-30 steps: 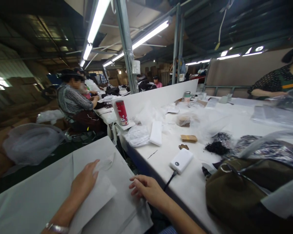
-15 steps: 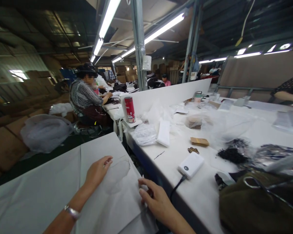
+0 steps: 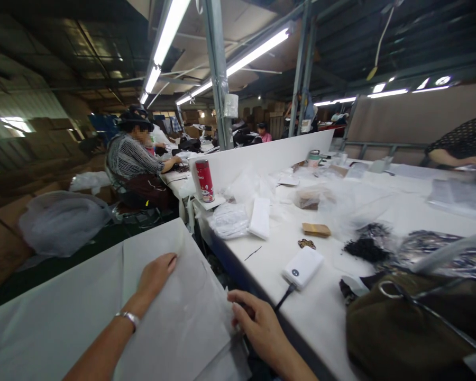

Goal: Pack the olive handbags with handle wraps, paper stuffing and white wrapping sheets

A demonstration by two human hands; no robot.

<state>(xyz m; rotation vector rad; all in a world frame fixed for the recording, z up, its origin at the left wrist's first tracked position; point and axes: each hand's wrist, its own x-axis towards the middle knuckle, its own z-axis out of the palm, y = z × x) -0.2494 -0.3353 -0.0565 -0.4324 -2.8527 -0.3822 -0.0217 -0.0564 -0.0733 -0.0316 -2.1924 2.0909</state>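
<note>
A thin, see-through plastic bag [image 3: 194,307] lies spread over a white-covered work surface [image 3: 83,296] in front of me. My left hand [image 3: 157,273], with a silver bracelet at the wrist, is closed at the bag's far left part, its fingertips turned down and partly hidden. At the right edge of the bag, my right hand [image 3: 256,323] has thumb and fingers bent together around a bit of the film. Both hands rest low, close to the surface.
Across a narrow gap, a white table [image 3: 262,264] holds a cabled power bank [image 3: 303,267], a red can [image 3: 204,181], brown cards [image 3: 316,229], black small parts [image 3: 367,248] and an olive bag [image 3: 404,328]. A co-worker [image 3: 133,153] sits ahead on the left; another person's arm [image 3: 460,148] is at far right.
My left hand has closed its fingers and shifted slightly left. The rounded outline in the film between my hands has gone, and the film lies flatter. My right hand stays nearly in place.
</note>
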